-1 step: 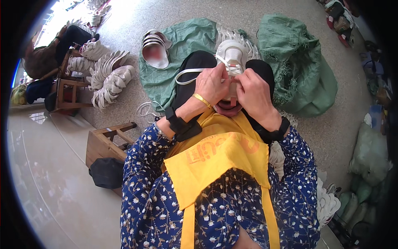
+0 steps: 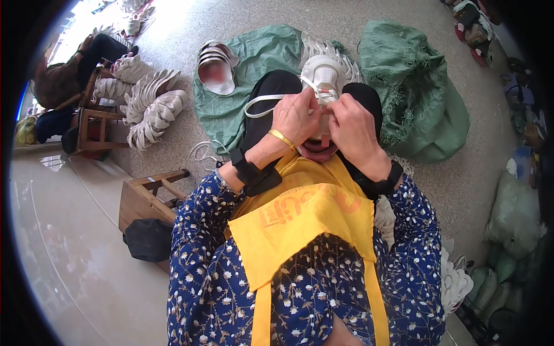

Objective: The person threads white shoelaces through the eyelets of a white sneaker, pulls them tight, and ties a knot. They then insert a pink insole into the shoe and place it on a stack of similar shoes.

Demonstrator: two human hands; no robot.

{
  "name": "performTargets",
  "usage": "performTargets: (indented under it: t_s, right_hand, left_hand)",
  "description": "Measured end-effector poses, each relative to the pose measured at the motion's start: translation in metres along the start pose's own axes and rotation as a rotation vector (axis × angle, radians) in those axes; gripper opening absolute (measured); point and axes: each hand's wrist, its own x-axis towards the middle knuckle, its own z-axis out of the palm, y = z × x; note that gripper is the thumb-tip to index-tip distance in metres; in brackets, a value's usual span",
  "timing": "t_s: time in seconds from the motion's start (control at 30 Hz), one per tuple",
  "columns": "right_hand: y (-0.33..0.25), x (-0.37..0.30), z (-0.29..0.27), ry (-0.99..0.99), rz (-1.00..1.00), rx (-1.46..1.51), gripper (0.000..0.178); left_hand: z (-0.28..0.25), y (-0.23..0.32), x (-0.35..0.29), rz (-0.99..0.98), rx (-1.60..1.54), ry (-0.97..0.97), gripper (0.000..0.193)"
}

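Flanking white shoe [image 2: 324,74], green sheet [image 2: 254,52], bulky green sack [image 2: 430,118], wooden stool [image 2: 140,199] nearby

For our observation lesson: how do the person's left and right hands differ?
The left hand has a gold bracelet at its wrist; the right hand has none. A white lace loop shows beside the left hand, none beside the right hand. Both hands are at the white shoe, and both have black wristbands.

From one instant to the next, no change shows clearly: any shift of my left hand [image 2: 293,120] or right hand [image 2: 353,122] over the shoe [image 2: 324,74], or of the white lace [image 2: 264,98], is too slight for me to make out.
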Motion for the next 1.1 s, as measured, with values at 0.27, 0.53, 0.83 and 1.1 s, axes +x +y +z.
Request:
performTargets:
  t_s: [0.27,0.53,0.83,1.1]
  right_hand:
    - [-0.007,0.019,0.012,-0.229,-0.087,-0.479,0.023]
    - [-0.006,0.021,0.003,-0.278,-0.164,-0.434,0.025]
    - [0.01,0.014,-0.037,-0.272,-0.022,-0.114,0.012]
    - [-0.006,0.015,-0.023,-0.208,-0.042,-0.024,0.01]
  left_hand:
    - [0.004,-0.002,-0.005,-0.002,0.033,0.045,0.017]
    - [-0.013,-0.014,-0.002,0.138,-0.103,0.011,0.014]
    - [-0.031,-0.028,0.007,0.207,-0.134,-0.086,0.011]
    - [-0.022,-0.022,0.006,0.179,-0.114,-0.068,0.012]
